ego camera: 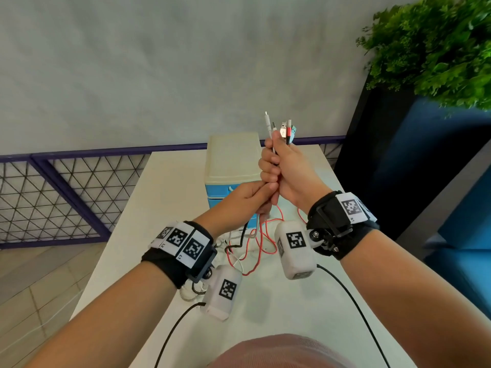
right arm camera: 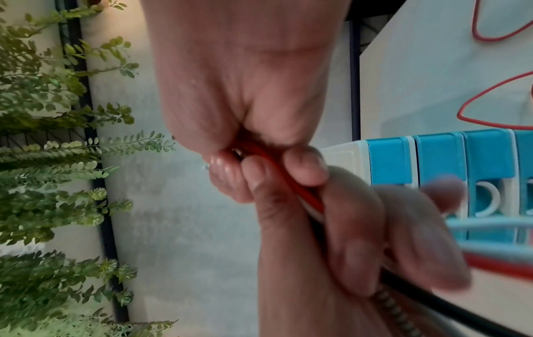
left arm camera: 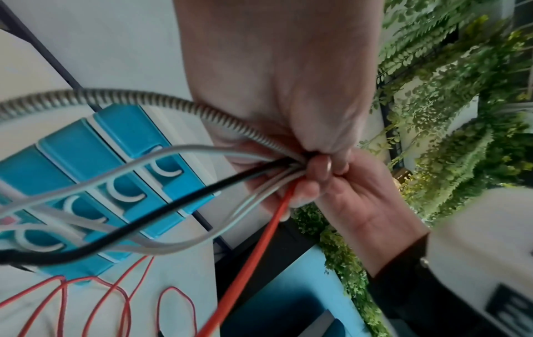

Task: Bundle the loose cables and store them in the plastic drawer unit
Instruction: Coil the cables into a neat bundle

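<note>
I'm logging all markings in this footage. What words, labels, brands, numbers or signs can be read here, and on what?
No readable words or brand names.
Black-and-white square code markers, patterns not text: on the left wristband, the right wristband and the white camera housings.
Tiny characters under the wristband markers: too small to read.
Drawer unit, cable plugs: no visible text.

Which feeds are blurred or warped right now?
Head view: sharp, wide-angle bend at the purple railing. Left wrist view: soft, thick black cable blurred up close. Right wrist view: left hand smeared, blue plastic drawer unit fairly sharp.
</note>
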Action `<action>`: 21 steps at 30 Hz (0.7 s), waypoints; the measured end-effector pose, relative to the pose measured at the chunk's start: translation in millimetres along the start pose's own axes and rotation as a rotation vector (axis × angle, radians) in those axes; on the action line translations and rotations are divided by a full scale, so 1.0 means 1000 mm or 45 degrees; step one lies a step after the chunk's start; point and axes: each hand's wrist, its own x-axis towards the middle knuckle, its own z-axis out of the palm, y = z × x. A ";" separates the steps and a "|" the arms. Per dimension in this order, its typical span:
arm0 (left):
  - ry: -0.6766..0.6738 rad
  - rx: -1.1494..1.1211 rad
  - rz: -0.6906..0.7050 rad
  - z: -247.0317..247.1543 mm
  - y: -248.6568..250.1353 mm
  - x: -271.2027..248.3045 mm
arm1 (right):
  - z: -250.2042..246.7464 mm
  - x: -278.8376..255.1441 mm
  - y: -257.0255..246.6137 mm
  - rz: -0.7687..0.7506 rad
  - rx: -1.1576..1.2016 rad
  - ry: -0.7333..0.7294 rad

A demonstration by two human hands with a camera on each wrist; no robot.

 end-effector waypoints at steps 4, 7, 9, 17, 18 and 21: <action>-0.109 -0.152 -0.163 -0.002 -0.004 -0.006 | -0.009 0.005 -0.006 -0.052 0.095 0.062; -0.232 -0.170 -0.268 -0.007 -0.018 -0.016 | -0.023 0.008 -0.017 -0.090 0.154 0.150; -0.279 -0.129 -0.298 -0.010 -0.024 -0.019 | -0.029 0.008 -0.019 -0.081 0.150 0.169; -0.263 0.141 -0.244 -0.043 -0.041 -0.024 | -0.038 0.000 -0.023 0.174 -0.108 0.042; -0.211 0.186 -0.237 -0.045 -0.042 -0.024 | -0.038 -0.001 -0.022 0.210 -0.151 0.015; -0.061 0.278 -0.181 -0.045 -0.039 -0.019 | -0.034 -0.004 -0.019 0.344 -0.287 -0.095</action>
